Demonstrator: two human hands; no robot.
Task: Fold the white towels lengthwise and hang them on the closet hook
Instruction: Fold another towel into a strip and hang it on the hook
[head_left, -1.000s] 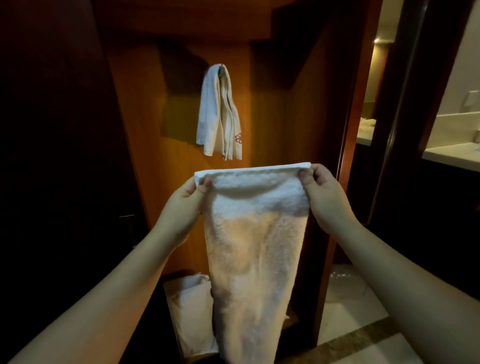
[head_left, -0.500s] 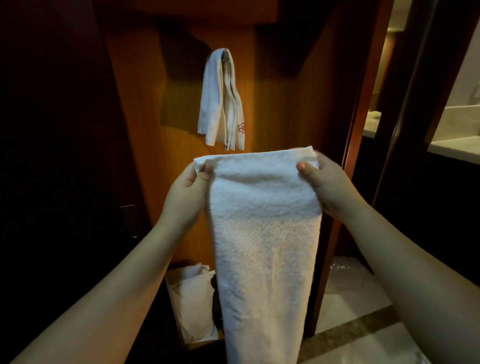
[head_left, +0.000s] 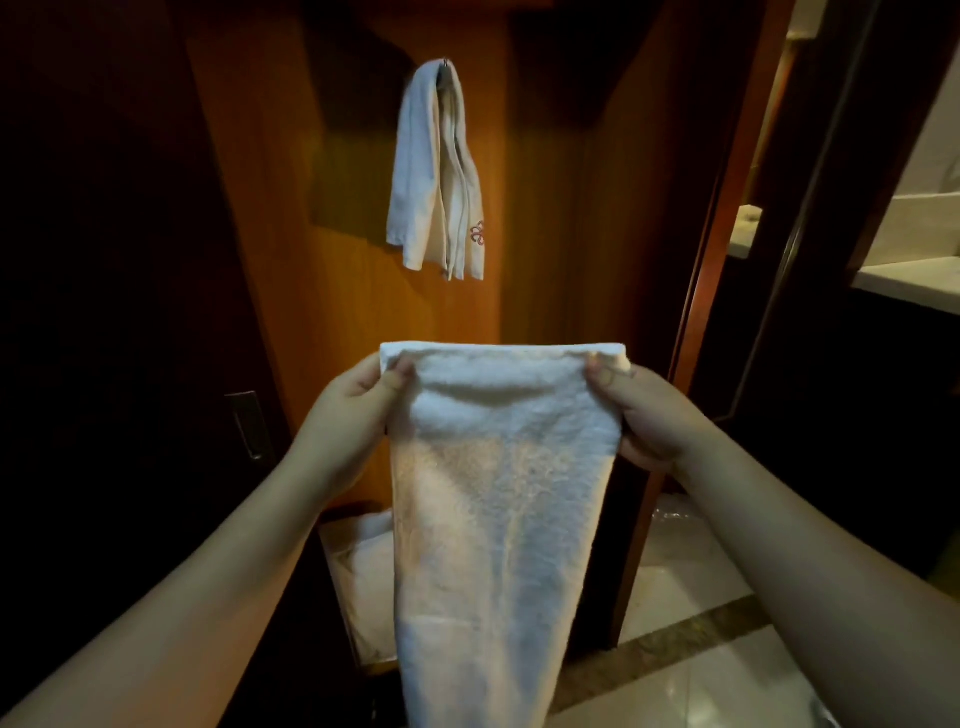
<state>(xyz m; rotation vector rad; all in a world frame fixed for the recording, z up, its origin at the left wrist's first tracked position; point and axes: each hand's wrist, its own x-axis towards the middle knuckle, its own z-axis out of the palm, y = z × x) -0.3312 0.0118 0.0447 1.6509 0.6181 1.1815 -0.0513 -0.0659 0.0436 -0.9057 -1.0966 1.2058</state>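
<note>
A white terry towel hangs straight down in front of me, its top edge stretched level between my hands. My left hand pinches its top left corner. My right hand pinches its top right corner, thumb toward me. Above, on the closet's wooden back wall, another white towel with a small red flower mark hangs folded over the hook, well clear of the held one.
A white cloth bag or basket sits on the closet floor behind the held towel. A dark closet door with a recessed handle stands at left. A wooden frame post and pale tiled floor lie to the right.
The held towel and both hands have come down a little in view, widening the gap to the hanging towel. The top edge now sags slightly between my thumbs.
</note>
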